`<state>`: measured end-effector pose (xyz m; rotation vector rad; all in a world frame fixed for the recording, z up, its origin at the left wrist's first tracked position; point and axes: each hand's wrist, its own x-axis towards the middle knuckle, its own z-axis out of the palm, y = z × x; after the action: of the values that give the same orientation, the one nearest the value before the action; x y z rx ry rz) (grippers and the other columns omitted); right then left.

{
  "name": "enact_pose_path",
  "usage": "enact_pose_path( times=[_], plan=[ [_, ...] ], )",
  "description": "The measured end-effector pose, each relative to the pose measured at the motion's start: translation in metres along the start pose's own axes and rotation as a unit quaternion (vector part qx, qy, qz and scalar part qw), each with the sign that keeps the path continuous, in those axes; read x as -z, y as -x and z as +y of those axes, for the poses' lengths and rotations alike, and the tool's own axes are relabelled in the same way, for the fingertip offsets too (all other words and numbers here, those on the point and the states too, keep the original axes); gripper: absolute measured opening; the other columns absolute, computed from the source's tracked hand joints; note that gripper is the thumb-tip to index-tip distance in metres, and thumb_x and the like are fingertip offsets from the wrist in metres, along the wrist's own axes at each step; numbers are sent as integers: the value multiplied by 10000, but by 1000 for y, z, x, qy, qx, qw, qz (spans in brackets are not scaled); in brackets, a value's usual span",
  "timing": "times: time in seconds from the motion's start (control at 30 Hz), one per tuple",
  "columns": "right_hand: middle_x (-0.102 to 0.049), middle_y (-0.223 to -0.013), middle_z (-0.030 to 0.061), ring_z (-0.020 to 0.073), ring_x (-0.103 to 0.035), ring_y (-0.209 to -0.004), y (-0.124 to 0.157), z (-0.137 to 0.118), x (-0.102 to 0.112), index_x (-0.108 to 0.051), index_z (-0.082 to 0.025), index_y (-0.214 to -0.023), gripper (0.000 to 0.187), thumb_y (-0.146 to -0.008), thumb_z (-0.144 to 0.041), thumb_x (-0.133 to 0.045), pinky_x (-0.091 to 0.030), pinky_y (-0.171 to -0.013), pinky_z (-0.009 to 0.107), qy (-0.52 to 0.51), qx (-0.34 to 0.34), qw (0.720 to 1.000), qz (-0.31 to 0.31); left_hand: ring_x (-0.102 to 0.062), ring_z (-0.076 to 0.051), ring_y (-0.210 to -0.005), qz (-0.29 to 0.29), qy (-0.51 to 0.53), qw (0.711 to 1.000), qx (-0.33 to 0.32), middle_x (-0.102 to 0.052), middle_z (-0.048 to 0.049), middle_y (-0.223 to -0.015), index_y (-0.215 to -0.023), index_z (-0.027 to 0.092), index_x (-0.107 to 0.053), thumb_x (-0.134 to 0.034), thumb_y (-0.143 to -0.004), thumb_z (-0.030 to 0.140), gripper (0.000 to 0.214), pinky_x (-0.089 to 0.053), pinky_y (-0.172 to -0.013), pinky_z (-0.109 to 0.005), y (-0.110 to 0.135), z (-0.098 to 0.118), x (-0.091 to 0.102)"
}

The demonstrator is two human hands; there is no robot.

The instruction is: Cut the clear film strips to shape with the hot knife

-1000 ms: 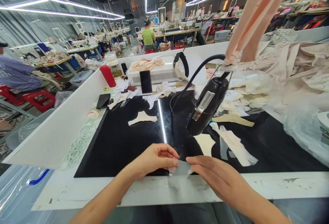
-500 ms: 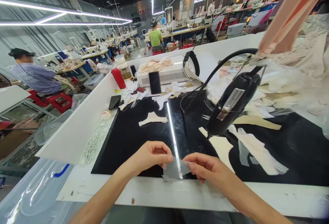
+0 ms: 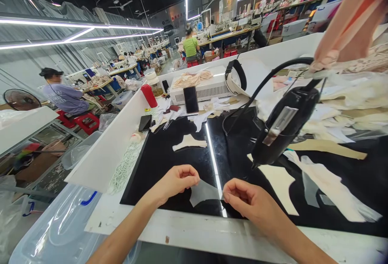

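Both hands have drawn apart, stretching the thin film piece [image 3: 203, 191] flat; left hand [image 3: 175, 180] and right hand [image 3: 246, 199] pinch its opposite edges above the black mat [image 3: 157, 163].

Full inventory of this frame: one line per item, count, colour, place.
film piece: one, translucent grey, pinched between both hands over the mat's near edge
mat: one, black, on the table
hanging tool: one, black, suspended over the mat
cut fabric pieces: several, cream, scattered on the mat
fabric pile: one, cream, far right
box: one, white, table's far end
phone: one, black, leaning on the box
bottle: one, red, left of the box
bin: one, clear, lower left
co-workers: two, blue-grey and green tops, seated behind
left hand: one, pinching the film piece's left edge
right hand: one, pinching its right edge
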<state>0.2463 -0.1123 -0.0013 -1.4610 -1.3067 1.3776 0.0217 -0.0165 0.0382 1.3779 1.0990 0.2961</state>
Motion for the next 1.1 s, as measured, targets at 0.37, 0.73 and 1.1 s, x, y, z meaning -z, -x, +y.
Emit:
enact_pose_path(
  times=[0.37,0.73,1.1],
  plan=[
    [-527,-662,-14,151,-475,-629,1,-13,-1,-609,-223,-721,248,-827,-447,-603,-385,-592,271,41,32,999,-15,-449,-66,-573,12,-12,999,-35,-622,9,-744,-834,154,-659,-707,-807,314,169,-284,-498,-184,-3,-3,2],
    [-679,-1171,47,211,-640,-1058,-5,-6,-11,-610,-274,-1161,315,-1032,-494,-424,-499,-959,358,20,157,986,-44,-635,-162,-768,-134,101,963,-213,-695,-74,-832,-869,149,-642,-736,-890,450,316,-514,-741,-287,-1,-5,-6],
    [-724,-939,23,202,-672,-864,-22,12,-10,-682,-242,-980,198,-1031,-223,-491,-520,-796,341,299,252,915,99,-610,-205,-957,14,-128,961,-244,-702,-58,-989,-967,192,-712,-641,-944,276,113,-455,-922,-337,-16,-20,-5]
  ],
)
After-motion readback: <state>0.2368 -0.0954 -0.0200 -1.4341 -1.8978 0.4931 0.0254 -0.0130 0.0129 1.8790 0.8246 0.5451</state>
